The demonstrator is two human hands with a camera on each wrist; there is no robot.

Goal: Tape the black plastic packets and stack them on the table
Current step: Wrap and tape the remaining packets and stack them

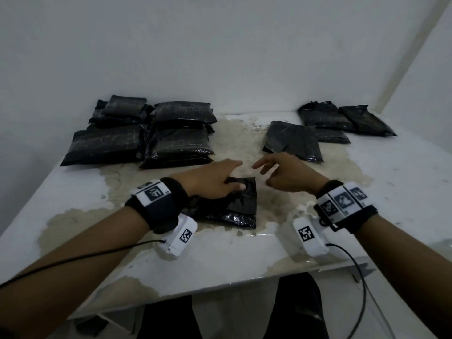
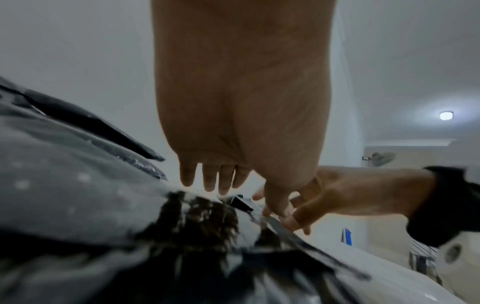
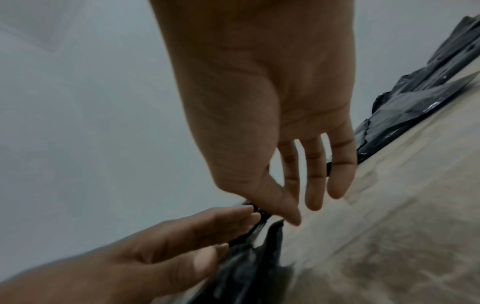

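One black packet (image 1: 230, 204) lies flat near the front edge of the bench (image 1: 244, 255), about mid-width, under the left hand (image 1: 210, 179). Far-left corner of the bench: a pile of filled black packets (image 1: 146, 133), at least four visible on top, more layered below, exact count cannot be told. Far-right corner: a looser group of flatter black packets (image 1: 325, 126), about four, overlapping. The left hand rests palm-down on the near packet, thumb pressing its top face, fingers straight and reaching past the packet's far edge; nothing gripped. The right hand (image 1: 291, 174) hovers just right of that packet, fingers spread and loosely bent, index pointing toward the left fingertips, the two nearly meeting but apart; it holds nothing that I can see. In the right wrist view, its thumb tip sits near the packet's far corner; contact cannot be told. Both wrists carry black bands with printed markers (image 1: 154, 192) and white camera boxes (image 1: 178, 237) with cables trailing off the front edge.
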